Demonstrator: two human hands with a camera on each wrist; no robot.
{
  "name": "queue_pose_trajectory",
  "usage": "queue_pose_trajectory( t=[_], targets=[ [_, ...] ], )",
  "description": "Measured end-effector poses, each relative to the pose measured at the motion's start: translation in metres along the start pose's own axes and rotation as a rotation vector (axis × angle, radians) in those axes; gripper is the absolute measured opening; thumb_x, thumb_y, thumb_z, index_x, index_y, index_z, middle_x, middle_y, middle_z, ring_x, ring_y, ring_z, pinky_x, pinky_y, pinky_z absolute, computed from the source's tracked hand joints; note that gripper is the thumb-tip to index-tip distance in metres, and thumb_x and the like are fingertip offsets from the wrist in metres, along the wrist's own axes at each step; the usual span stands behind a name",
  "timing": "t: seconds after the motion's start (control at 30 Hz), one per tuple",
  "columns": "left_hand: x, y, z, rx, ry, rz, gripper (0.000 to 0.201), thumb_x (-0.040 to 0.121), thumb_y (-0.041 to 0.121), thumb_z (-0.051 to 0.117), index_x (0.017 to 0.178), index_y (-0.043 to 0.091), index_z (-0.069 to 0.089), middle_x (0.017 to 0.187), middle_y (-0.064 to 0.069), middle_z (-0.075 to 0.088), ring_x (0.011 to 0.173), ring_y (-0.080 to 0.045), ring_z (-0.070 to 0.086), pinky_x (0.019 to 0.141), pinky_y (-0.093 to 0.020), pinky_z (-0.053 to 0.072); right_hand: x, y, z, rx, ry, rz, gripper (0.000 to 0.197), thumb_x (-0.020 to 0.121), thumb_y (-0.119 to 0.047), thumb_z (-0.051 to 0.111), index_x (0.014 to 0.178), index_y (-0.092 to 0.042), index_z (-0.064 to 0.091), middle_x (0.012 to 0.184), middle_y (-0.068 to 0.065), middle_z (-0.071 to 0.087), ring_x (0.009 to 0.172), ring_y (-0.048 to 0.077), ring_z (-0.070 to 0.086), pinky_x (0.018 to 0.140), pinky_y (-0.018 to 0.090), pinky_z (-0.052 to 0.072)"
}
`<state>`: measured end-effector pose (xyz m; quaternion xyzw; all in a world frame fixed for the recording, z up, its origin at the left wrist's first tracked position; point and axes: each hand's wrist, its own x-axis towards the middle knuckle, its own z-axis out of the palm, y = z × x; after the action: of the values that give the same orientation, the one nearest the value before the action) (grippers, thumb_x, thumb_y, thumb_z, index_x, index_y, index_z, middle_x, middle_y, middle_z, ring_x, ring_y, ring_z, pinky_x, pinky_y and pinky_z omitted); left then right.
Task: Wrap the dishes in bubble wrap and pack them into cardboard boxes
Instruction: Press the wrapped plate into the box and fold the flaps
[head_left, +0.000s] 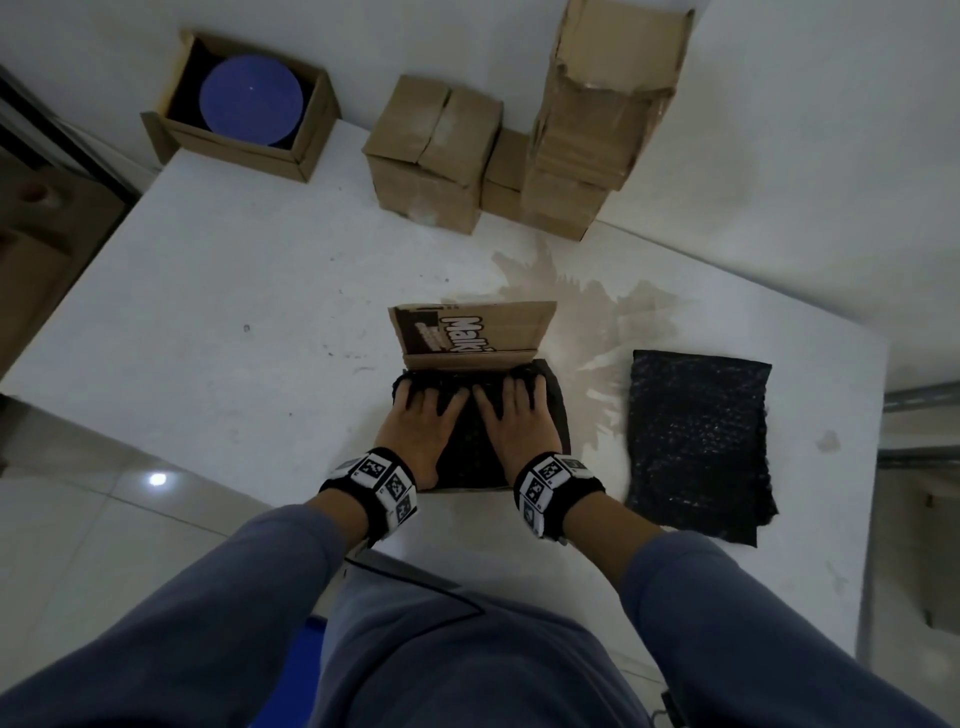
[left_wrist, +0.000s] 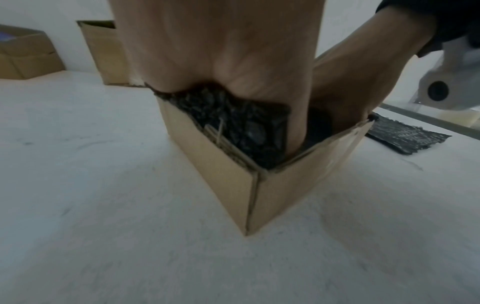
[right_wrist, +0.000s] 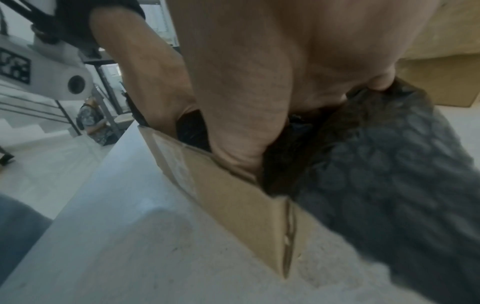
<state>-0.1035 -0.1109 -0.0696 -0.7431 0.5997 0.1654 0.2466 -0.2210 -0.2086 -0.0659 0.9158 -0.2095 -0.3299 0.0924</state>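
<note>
The bundle (head_left: 470, 441), a dish-sized shape wrapped in black bubble wrap, sits inside the open box (left_wrist: 285, 189) near the front edge of the white table (head_left: 208, 322), filling it almost to the rim. The dish itself is hidden by the wrap. Both hands lie on top of the bundle, side by side: the left hand (head_left: 423, 421) on its left half, the right hand (head_left: 511, 421) on its right half, fingers spread and fairly straight, pressing down flat rather than gripping. In the left wrist view the left palm reaches down into the box with the wrap bulging beside it, and the right hand is in there next to it. In the right wrist view some wrap spills over the box's right wall. The box's far flap (head_left: 470, 335) stands up behind the fingertips, with printed lettering on its inner face. Just right of the box, apart from it, a flat folded sheet of black wrap (head_left: 698, 447) lies on the table, over the edge of a brownish stain (head_left: 587, 306). At the far edge stand closed cartons (head_left: 434, 156) and a taller stack (head_left: 592, 135). At the far left corner an open carton (head_left: 171, 132) holds a blue plate (head_left: 252, 101).
</note>
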Motion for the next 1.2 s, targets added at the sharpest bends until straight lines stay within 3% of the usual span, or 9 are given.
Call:
queue_pose_trajectory(
  t=[0.1, 0.33, 0.53, 0.7, 0.9, 1.03, 1.2],
  targets=[
    [0.001, -0.004, 0.008, -0.056, 0.05, -0.03, 0.127, 0.068, 0.049, 0.07, 0.152, 0.009, -0.017, 0.143, -0.015, 0.038, 0.131, -0.03, 0.039, 0.119, -0.049, -0.002, 0.002, -0.001, -0.001, 0.066, 0.012, 0.012, 0.09, 0.093, -0.039, 0.054, 0.155, -0.016, -0.007, 0.155, 0.026, 0.014, 0.145, 0.04, 0.013, 0.116, 0.06, -0.004],
    [0.001, -0.002, 0.009, -0.11, 0.056, -0.052, 0.126, 0.07, 0.047, 0.071, 0.153, 0.008, -0.016, 0.145, -0.018, 0.031, 0.135, -0.031, 0.033, 0.12, -0.049, -0.003, 0.002, 0.004, 0.002, 0.138, 0.03, -0.014, 0.109, 0.079, -0.035, 0.069, 0.155, -0.016, -0.006, 0.154, 0.024, 0.016, 0.145, 0.037, 0.015, 0.116, 0.056, -0.008],
    [-0.005, -0.003, 0.013, -0.18, 0.148, -0.046, 0.105, 0.062, 0.036, 0.076, 0.148, 0.008, 0.023, 0.135, -0.013, 0.042, 0.123, -0.029, 0.047, 0.119, -0.045, 0.006, -0.005, 0.008, 0.002, 0.252, 0.1, 0.002, 0.089, 0.086, -0.021, 0.062, 0.153, -0.005, 0.005, 0.156, 0.02, 0.022, 0.146, 0.031, 0.021, 0.12, 0.052, -0.008],
    [-0.002, 0.002, 0.009, -0.15, 0.106, -0.1, 0.115, 0.065, 0.039, 0.074, 0.153, 0.006, 0.009, 0.141, -0.014, 0.036, 0.127, -0.03, 0.042, 0.12, -0.047, 0.006, -0.003, 0.009, -0.001, 0.194, 0.068, 0.004, 0.102, 0.085, -0.032, 0.064, 0.155, -0.006, -0.005, 0.156, 0.017, 0.018, 0.143, 0.03, 0.024, 0.121, 0.051, 0.001],
    [0.001, 0.007, 0.007, -0.177, 0.076, -0.167, 0.117, 0.064, 0.036, 0.076, 0.153, 0.008, 0.005, 0.142, -0.015, 0.033, 0.129, -0.029, 0.038, 0.117, -0.051, 0.011, 0.002, 0.008, -0.002, 0.137, 0.078, 0.016, 0.1, 0.086, -0.037, 0.063, 0.155, -0.006, -0.004, 0.153, 0.016, 0.023, 0.137, 0.031, 0.031, 0.12, 0.052, 0.007],
    [0.001, 0.009, 0.006, -0.222, 0.068, -0.192, 0.117, 0.063, 0.032, 0.075, 0.154, 0.01, 0.004, 0.139, -0.013, 0.033, 0.127, -0.027, 0.039, 0.111, -0.052, 0.019, 0.001, 0.007, 0.0, 0.137, 0.076, 0.019, 0.103, 0.086, -0.037, 0.063, 0.155, -0.006, -0.007, 0.153, 0.016, 0.021, 0.138, 0.031, 0.029, 0.12, 0.052, 0.004],
    [0.001, 0.008, 0.011, -0.209, 0.085, -0.178, 0.118, 0.062, 0.031, 0.076, 0.154, 0.01, 0.004, 0.139, -0.013, 0.036, 0.125, -0.027, 0.042, 0.108, -0.051, 0.019, -0.002, 0.005, 0.005, 0.127, 0.068, 0.034, 0.098, 0.089, -0.034, 0.058, 0.153, 0.0, -0.007, 0.158, 0.019, 0.017, 0.145, 0.03, 0.022, 0.12, 0.053, -0.004]
  ],
)
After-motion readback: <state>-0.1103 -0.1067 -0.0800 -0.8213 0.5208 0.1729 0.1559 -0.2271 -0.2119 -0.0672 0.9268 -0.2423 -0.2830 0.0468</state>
